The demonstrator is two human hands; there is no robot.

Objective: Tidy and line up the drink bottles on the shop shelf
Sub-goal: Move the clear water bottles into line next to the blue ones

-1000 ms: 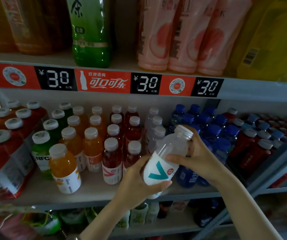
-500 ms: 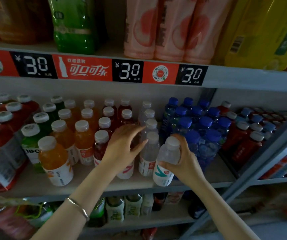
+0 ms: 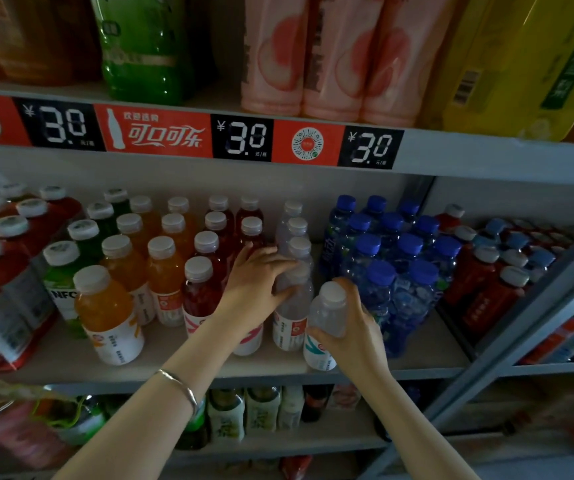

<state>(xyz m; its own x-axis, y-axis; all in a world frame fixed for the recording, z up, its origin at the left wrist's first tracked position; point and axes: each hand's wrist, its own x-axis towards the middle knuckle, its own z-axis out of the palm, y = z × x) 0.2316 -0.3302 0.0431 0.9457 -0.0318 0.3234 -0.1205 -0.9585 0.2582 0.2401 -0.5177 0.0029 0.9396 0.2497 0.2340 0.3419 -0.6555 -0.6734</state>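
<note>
Left hand [image 3: 254,285] now curls round the front clear bottle [image 3: 290,323], was only reaching a moment ago. Right hand [image 3: 358,330] still grips the teal-label bottle [image 3: 327,313] upright on the shelf [image 3: 174,362].

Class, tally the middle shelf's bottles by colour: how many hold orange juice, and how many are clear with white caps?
Orange juice bottles: 7
Clear white-capped bottles: 5, counting the one the right hand grips
Total: 12
</note>
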